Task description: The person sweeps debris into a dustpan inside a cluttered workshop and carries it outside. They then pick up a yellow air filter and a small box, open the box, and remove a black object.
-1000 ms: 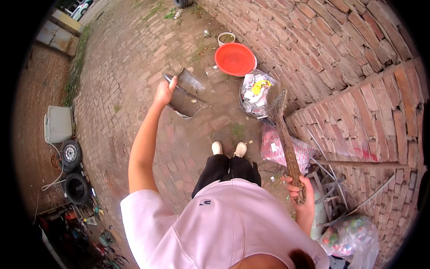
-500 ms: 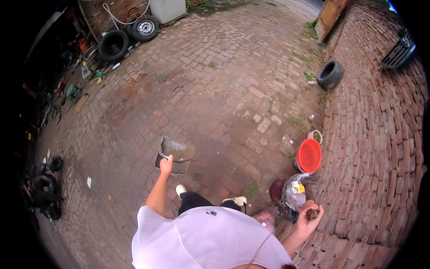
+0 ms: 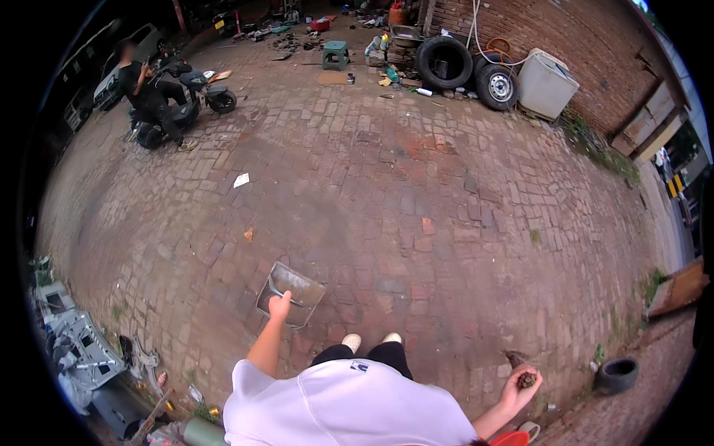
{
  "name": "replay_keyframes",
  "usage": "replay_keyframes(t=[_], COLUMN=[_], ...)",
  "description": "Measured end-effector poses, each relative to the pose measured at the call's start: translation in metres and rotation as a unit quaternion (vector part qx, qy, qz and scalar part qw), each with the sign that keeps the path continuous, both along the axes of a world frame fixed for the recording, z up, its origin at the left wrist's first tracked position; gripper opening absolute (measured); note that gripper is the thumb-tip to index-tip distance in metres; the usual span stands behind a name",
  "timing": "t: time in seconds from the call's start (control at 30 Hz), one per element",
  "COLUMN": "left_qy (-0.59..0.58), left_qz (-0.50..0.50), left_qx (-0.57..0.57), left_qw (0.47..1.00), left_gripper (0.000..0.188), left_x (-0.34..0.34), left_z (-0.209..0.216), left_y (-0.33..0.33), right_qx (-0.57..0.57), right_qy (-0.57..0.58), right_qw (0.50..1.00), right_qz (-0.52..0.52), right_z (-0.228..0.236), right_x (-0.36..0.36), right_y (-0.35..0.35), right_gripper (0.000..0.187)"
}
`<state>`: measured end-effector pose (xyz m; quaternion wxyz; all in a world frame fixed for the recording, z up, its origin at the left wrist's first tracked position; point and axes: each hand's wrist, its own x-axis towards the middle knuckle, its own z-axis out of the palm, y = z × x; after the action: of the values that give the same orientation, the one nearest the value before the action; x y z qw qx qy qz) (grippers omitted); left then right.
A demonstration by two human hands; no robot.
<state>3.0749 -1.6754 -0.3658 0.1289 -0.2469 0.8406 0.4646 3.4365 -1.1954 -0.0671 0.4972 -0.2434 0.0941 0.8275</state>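
My left hand (image 3: 279, 305) is closed round the bar handle of a grey metal dustpan (image 3: 297, 281), held in front of me to the left. The pan's tray looks bare apart from brownish stains. Out to the right, my right hand (image 3: 517, 389) is wrapped round what looks like a short broom (image 3: 526, 380). Its round butt end points up at me, and dark bristles show just beyond my fingers; the rest is hidden by the hand.
A person (image 3: 152, 100) sits on a scooter at the far left. Tyres (image 3: 444, 62), a white box-shaped appliance (image 3: 548, 83) and a green stool (image 3: 335, 55) stand at the back. Scrap parts (image 3: 89, 349) lie at left; a lone tyre (image 3: 617, 375) and red basin (image 3: 512, 438) are at right.
I have turned left: the brick wall and red basin have slid toward the lower right, and the scooter with its rider has come into view. Both hands keep their holds.
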Motion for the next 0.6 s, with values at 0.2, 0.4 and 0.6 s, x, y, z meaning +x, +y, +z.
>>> replay_keyframes(t=[0.2, 0.4, 0.6], left_qy=[0.029, 0.044, 0.04], left_qz=[0.181, 0.425, 0.598], left_qx=[0.0, 0.035, 0.175], left_qw=[0.983, 0.904, 0.782], left_gripper=[0.036, 0.037, 0.032], left_x=[-0.049, -0.107, -0.124], left_z=[-0.035, -0.022, -0.014], left_y=[-0.006, 0.0, 0.026], right_qx=[-0.166, -0.239, -0.187], right_qy=[0.088, 0.118, 0.043], right_qw=[0.959, 0.908, 0.866], right_qz=[0.211, 0.323, 0.462], right_z=[-0.037, -0.077, -0.085], right_x=[-0.175, -0.379, -0.59], right_y=[0.055, 0.127, 0.144], right_gripper=[0.036, 0.039, 0.033])
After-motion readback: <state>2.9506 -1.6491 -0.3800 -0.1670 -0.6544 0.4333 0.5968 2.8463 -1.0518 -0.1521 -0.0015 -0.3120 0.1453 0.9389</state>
